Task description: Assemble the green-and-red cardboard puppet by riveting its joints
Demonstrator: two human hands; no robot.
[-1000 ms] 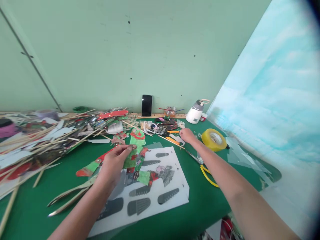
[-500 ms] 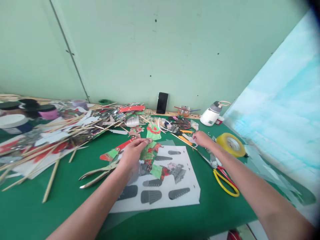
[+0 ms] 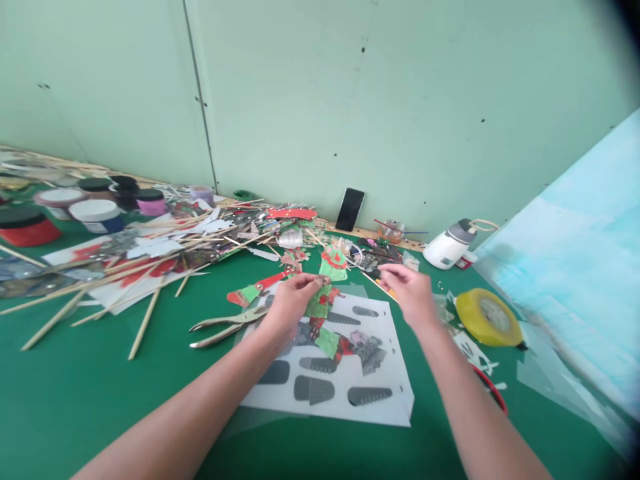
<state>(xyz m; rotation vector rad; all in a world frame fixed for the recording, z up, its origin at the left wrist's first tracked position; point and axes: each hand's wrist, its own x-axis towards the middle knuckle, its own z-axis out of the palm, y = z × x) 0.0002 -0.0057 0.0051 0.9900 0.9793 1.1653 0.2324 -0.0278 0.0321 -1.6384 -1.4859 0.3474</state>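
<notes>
My left hand is pinched on a painted green-and-red cut-out puppet, whose parts hang down over the sheet. My right hand is to the right of it, apart from the puppet, thumb and fingers pressed together. Whatever lies between those fingertips is too small to make out. Beneath the puppet is a white sheet printed with dark grey shapes. A metal hole punch or pliers-like tool rests left of the sheet, near a red-and-green cut-out strip. Behind my hands is a green-and-red cut-out piece.
Wooden sticks and paper scraps pile up at left, with paint jars behind. A phone leans on the wall. At right are a yellow tape roll, a white bottle and red-handled scissors, partly covered by my arm.
My right hand has come back from the small items near the orange-handled tool and closer to my left hand. The view has turned left. My left hand keeps its pinch on the puppet.
</notes>
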